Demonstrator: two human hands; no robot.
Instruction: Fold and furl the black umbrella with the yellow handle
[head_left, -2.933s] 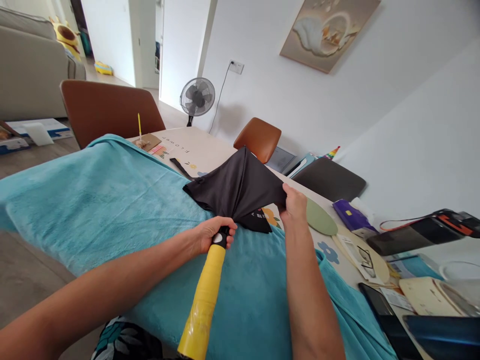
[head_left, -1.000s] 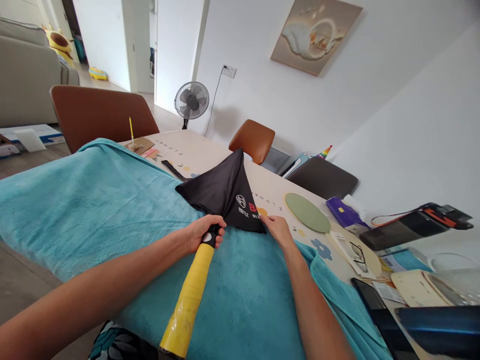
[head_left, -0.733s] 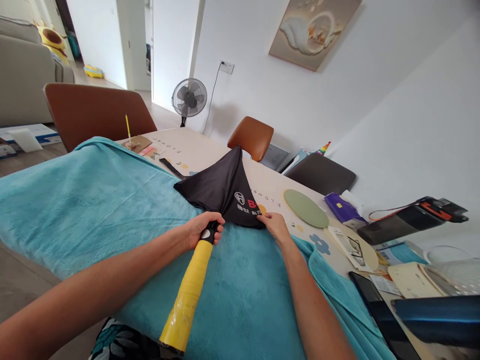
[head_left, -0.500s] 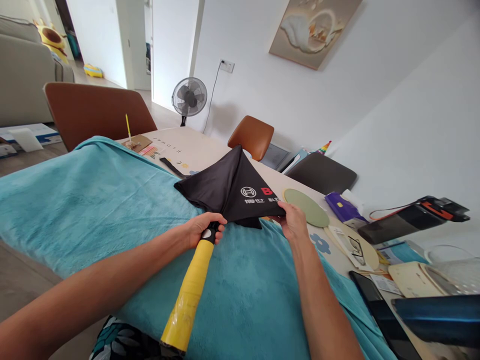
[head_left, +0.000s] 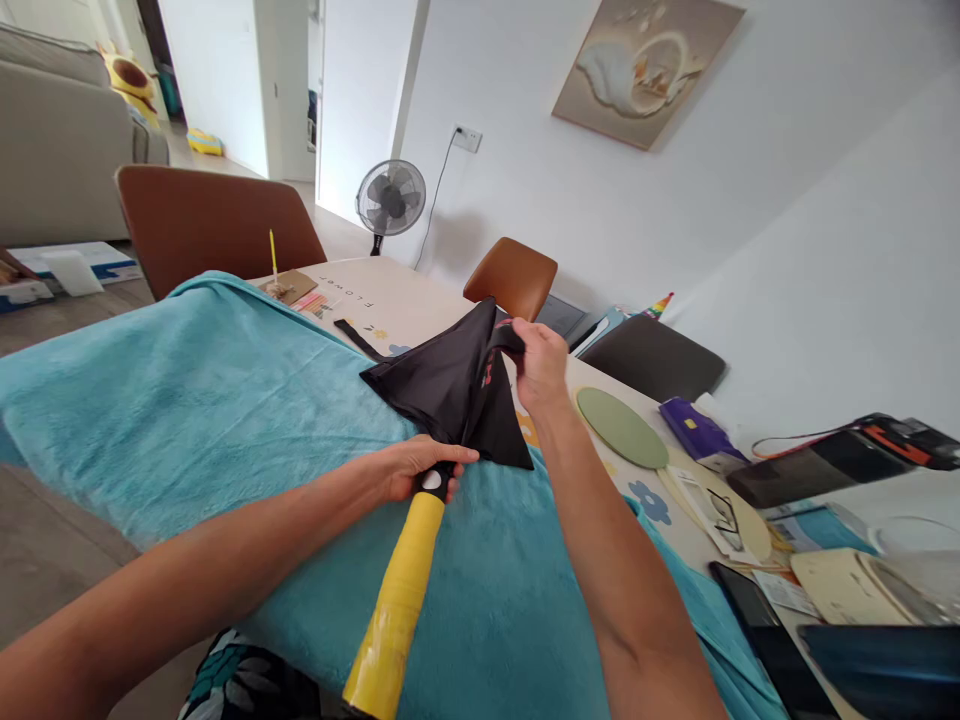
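Observation:
A black umbrella [head_left: 439,370], its canopy loosely folded, points away from me over the table. Its handle [head_left: 401,590] is wrapped in yellow and slants down toward my lap. My left hand [head_left: 424,465] is closed around the black neck just above the yellow wrap, thumb stretched along the canopy's base. With my right hand [head_left: 541,362] I grip a canopy panel and hold it lifted and folded over, so its printed lettering is mostly hidden. A black strap [head_left: 358,340] extends to the left of the canopy. Beneath lies a turquoise blanket [head_left: 262,380].
The blanket drapes over a pale table [head_left: 420,285]. On the right are a green oval mat [head_left: 622,427], glasses [head_left: 724,515], a purple packet [head_left: 697,432], a phone [head_left: 765,630] and a dark blue object [head_left: 885,665]. Chairs and a fan [head_left: 391,198] stand beyond.
My right hand has moved up and left, carrying the panel edge over the canopy and covering most of the print. My left hand keeps its hold on the neck. The view has shifted slightly.

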